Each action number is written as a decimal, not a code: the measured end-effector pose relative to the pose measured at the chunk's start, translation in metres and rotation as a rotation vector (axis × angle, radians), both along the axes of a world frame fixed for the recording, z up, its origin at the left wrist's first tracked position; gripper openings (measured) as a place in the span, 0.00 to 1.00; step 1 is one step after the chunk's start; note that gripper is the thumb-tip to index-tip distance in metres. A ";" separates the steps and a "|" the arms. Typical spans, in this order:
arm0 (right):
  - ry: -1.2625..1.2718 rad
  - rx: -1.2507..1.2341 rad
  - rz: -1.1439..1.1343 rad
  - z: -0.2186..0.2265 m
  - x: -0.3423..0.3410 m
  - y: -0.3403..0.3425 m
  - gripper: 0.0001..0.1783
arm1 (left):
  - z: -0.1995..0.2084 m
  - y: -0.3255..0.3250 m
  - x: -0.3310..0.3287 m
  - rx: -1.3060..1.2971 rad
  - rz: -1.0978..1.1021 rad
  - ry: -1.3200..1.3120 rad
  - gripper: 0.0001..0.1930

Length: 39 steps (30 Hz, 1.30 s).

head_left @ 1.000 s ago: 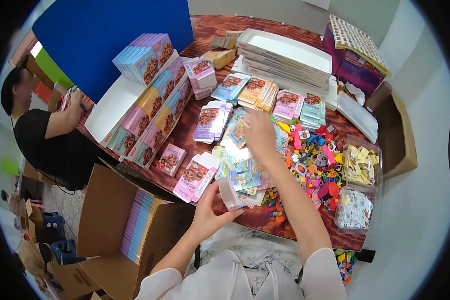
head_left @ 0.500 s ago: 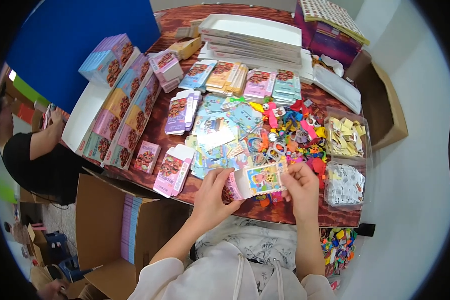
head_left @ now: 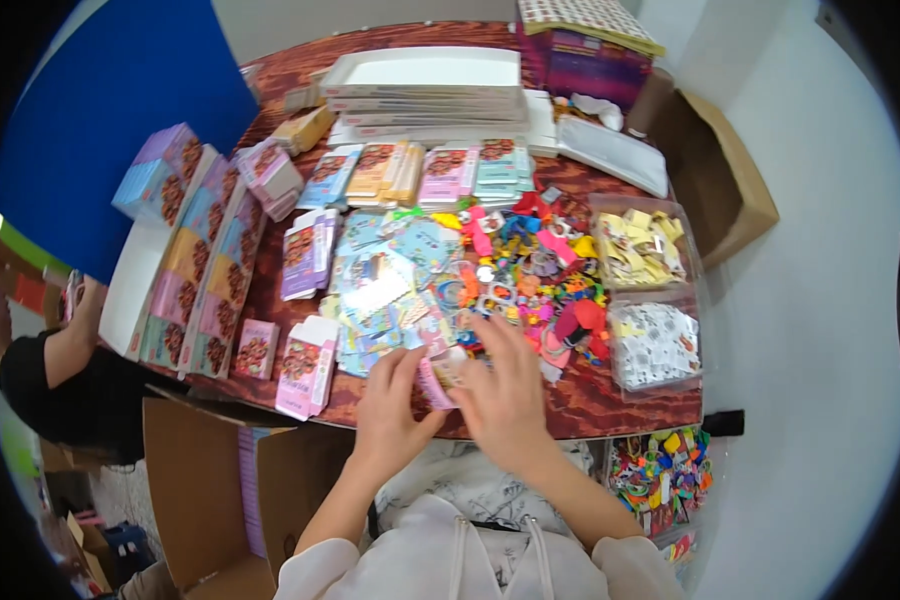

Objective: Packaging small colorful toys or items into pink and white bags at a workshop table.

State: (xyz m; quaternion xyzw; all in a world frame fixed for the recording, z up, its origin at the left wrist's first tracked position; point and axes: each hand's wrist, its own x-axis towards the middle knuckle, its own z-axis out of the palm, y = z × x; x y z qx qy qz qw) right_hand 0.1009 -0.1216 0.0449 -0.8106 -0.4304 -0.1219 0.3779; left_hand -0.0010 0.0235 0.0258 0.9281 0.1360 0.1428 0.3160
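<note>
At the table's near edge my left hand (head_left: pixel 388 418) grips a small pink cardboard box (head_left: pixel 433 388) between thumb and fingers, its top end tipped open. My right hand (head_left: pixel 508 400) is closed at the box's open end, thumb against its rim and fingers curled over it. Little shows between the hands, and the picture card seen earlier cannot be made out. Just beyond lies a spread of picture cards (head_left: pixel 375 285). To its right sits a heap of small colourful plastic toys (head_left: pixel 530 280). A pink box (head_left: pixel 305 368) with raised flaps lies left of my hands.
Filled display trays (head_left: pixel 185 270) stand at left, with white trays (head_left: pixel 425 75) stacked behind. Flat boxes (head_left: pixel 375 170) form a row. Clear bins hold yellow packets (head_left: pixel 640 248) and white packets (head_left: pixel 655 345). An open carton (head_left: pixel 200 490) stands below left; a person (head_left: pixel 60 380) works beyond.
My right hand has moved in to the box, and the card it held is no longer visible. The pink box is tilted more upright. The whole view has shifted.
</note>
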 end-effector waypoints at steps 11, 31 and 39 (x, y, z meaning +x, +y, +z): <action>0.360 0.101 0.194 -0.003 0.006 -0.030 0.17 | -0.002 0.009 0.000 -0.152 -0.037 -0.055 0.39; 0.587 0.027 -0.014 -0.043 0.053 -0.037 0.10 | -0.002 0.020 -0.016 -0.311 -0.018 0.000 0.39; 0.110 -0.094 -0.197 -0.049 0.088 -0.005 0.14 | -0.006 0.019 -0.015 -0.499 -0.117 -0.049 0.38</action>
